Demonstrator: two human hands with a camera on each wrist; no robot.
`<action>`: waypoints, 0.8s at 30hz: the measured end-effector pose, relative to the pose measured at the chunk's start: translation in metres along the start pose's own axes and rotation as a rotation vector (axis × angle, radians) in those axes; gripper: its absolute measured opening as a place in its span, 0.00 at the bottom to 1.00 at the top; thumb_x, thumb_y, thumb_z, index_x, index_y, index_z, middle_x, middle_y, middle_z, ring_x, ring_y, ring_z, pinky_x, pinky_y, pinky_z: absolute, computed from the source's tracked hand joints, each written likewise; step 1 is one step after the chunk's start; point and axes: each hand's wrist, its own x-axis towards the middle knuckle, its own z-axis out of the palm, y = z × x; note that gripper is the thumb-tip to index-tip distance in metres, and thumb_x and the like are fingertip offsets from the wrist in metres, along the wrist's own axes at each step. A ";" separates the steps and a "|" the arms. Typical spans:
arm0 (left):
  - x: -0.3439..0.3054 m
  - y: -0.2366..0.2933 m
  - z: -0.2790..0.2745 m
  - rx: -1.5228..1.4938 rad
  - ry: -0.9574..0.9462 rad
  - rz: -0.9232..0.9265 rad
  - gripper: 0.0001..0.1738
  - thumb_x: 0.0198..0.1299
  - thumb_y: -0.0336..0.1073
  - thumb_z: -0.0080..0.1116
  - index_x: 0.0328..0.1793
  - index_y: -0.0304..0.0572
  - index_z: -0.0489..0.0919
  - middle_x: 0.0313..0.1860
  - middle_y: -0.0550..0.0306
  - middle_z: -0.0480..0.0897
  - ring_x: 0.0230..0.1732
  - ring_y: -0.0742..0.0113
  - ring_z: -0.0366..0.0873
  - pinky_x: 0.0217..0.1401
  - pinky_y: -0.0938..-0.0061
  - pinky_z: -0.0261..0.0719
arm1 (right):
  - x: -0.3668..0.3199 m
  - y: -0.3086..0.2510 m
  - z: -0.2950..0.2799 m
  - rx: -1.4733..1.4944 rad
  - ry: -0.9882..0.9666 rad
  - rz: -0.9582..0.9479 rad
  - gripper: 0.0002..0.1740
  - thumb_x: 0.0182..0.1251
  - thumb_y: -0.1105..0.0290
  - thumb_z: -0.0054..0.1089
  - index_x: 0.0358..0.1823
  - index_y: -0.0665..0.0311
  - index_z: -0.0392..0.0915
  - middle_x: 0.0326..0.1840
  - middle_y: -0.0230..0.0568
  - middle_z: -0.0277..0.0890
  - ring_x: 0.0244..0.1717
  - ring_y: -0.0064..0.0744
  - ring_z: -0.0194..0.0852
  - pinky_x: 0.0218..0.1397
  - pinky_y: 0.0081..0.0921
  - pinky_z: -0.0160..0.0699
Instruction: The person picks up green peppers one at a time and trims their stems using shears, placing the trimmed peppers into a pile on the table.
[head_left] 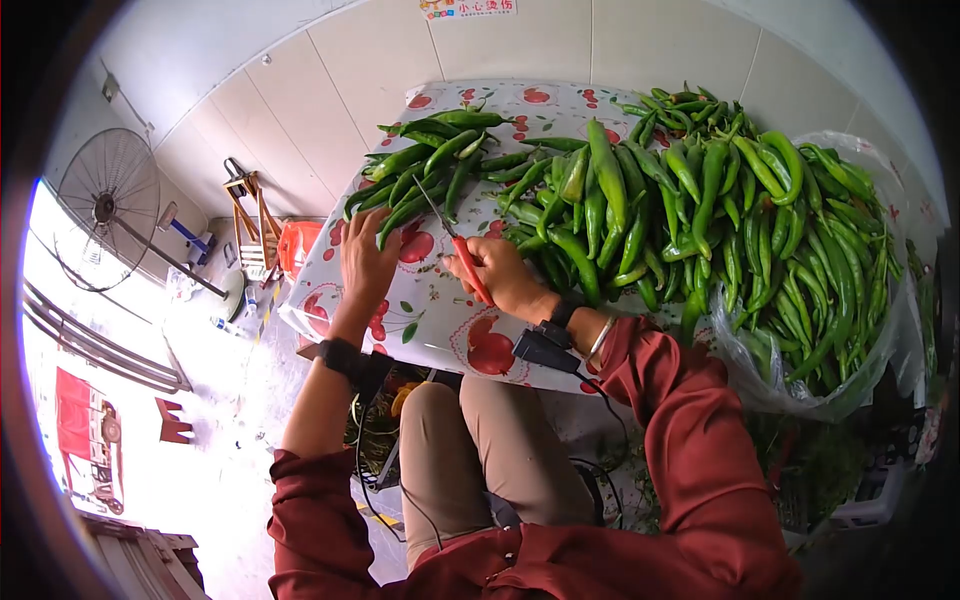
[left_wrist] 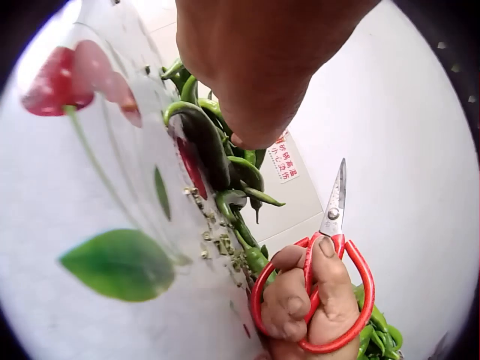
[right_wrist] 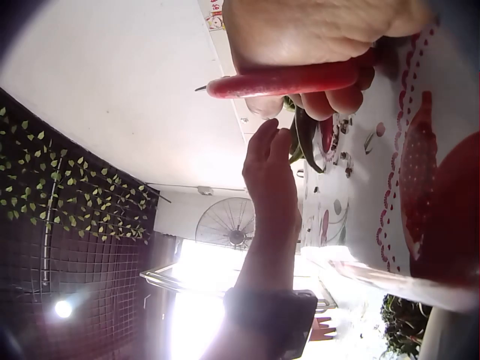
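White wall tiles (head_left: 330,90) back a table under a glossy plastic tablecloth (head_left: 430,320) printed with red fruit. Right hand (head_left: 500,270) fingers are curled through the red loop handles of the scissors (head_left: 450,235); the narrow steel blades lie together and point toward the wall. Left hand (head_left: 365,262) fingers are extended and close together, with their tips at the near edge of a small heap of long, smooth green peppers (head_left: 430,165); contact cannot be confirmed. To the right, a larger pepper heap (head_left: 700,200) spills from a clear plastic bag (head_left: 760,380). A floor fan (head_left: 110,205) stands left of the table.
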 end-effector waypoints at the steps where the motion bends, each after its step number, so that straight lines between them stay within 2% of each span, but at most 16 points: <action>1: 0.005 -0.006 0.006 0.037 -0.034 -0.004 0.21 0.51 0.37 0.58 0.53 0.43 0.75 0.48 0.53 0.76 0.54 0.54 0.69 0.57 0.62 0.65 | 0.001 0.003 0.000 0.000 0.001 0.000 0.16 0.60 0.63 0.63 0.21 0.66 0.72 0.12 0.32 0.67 0.15 0.18 0.60 0.20 0.22 0.60; 3: 0.012 -0.010 0.015 0.101 -0.093 -0.032 0.23 0.51 0.38 0.57 0.55 0.44 0.74 0.49 0.53 0.75 0.55 0.53 0.69 0.58 0.61 0.64 | 0.003 0.008 0.000 -0.071 0.020 -0.073 0.17 0.59 0.63 0.63 0.20 0.67 0.72 0.12 0.33 0.65 0.16 0.18 0.59 0.21 0.24 0.60; 10: 0.023 -0.007 0.022 0.349 -0.331 -0.083 0.25 0.51 0.41 0.55 0.57 0.45 0.73 0.53 0.51 0.72 0.59 0.53 0.66 0.59 0.56 0.62 | 0.002 0.009 0.001 -0.049 0.021 -0.075 0.17 0.59 0.63 0.63 0.21 0.67 0.72 0.12 0.32 0.63 0.16 0.18 0.57 0.21 0.25 0.59; 14: 0.025 -0.010 0.028 0.415 -0.358 -0.093 0.23 0.51 0.41 0.55 0.55 0.44 0.74 0.50 0.50 0.73 0.58 0.54 0.66 0.59 0.55 0.62 | 0.001 0.007 0.001 -0.030 0.029 -0.070 0.16 0.58 0.63 0.63 0.23 0.68 0.73 0.12 0.35 0.64 0.16 0.20 0.58 0.22 0.26 0.61; 16: 0.024 -0.013 0.032 0.428 -0.298 -0.041 0.16 0.49 0.38 0.56 0.45 0.43 0.77 0.46 0.51 0.73 0.54 0.54 0.69 0.54 0.58 0.65 | 0.001 0.013 -0.001 -0.054 0.023 -0.092 0.16 0.58 0.62 0.63 0.24 0.68 0.74 0.12 0.36 0.64 0.16 0.21 0.58 0.22 0.27 0.61; 18: 0.021 -0.014 0.038 0.448 -0.229 -0.047 0.13 0.50 0.36 0.53 0.42 0.43 0.78 0.45 0.50 0.72 0.52 0.53 0.69 0.53 0.58 0.65 | 0.006 0.020 -0.003 -0.197 0.015 -0.248 0.15 0.61 0.60 0.60 0.24 0.64 0.72 0.14 0.30 0.68 0.15 0.18 0.65 0.18 0.19 0.65; 20: 0.016 -0.020 0.043 0.464 -0.173 0.004 0.11 0.51 0.34 0.50 0.41 0.42 0.78 0.45 0.49 0.72 0.51 0.52 0.69 0.52 0.58 0.66 | 0.004 0.014 -0.004 -0.235 -0.016 -0.170 0.15 0.61 0.61 0.59 0.23 0.62 0.71 0.14 0.29 0.68 0.15 0.17 0.65 0.18 0.18 0.64; 21: 0.016 -0.017 0.040 0.446 -0.218 -0.045 0.11 0.52 0.33 0.49 0.41 0.42 0.78 0.45 0.49 0.72 0.50 0.53 0.69 0.51 0.58 0.66 | 0.005 0.018 -0.004 -0.201 -0.015 -0.153 0.14 0.61 0.61 0.59 0.23 0.62 0.71 0.15 0.28 0.69 0.15 0.16 0.66 0.18 0.17 0.64; 22: 0.016 -0.018 0.042 0.448 -0.218 -0.059 0.11 0.53 0.34 0.49 0.41 0.43 0.78 0.44 0.48 0.73 0.49 0.52 0.71 0.51 0.58 0.67 | 0.001 0.006 0.000 -0.012 -0.029 -0.010 0.13 0.62 0.62 0.59 0.25 0.62 0.73 0.15 0.28 0.69 0.14 0.16 0.65 0.17 0.16 0.63; 24: 0.013 -0.021 0.047 0.404 -0.187 -0.076 0.12 0.53 0.32 0.48 0.43 0.41 0.76 0.42 0.46 0.74 0.47 0.50 0.73 0.48 0.59 0.69 | 0.001 0.009 -0.002 -0.061 -0.020 -0.006 0.11 0.62 0.63 0.59 0.30 0.64 0.75 0.15 0.30 0.69 0.12 0.16 0.64 0.15 0.15 0.62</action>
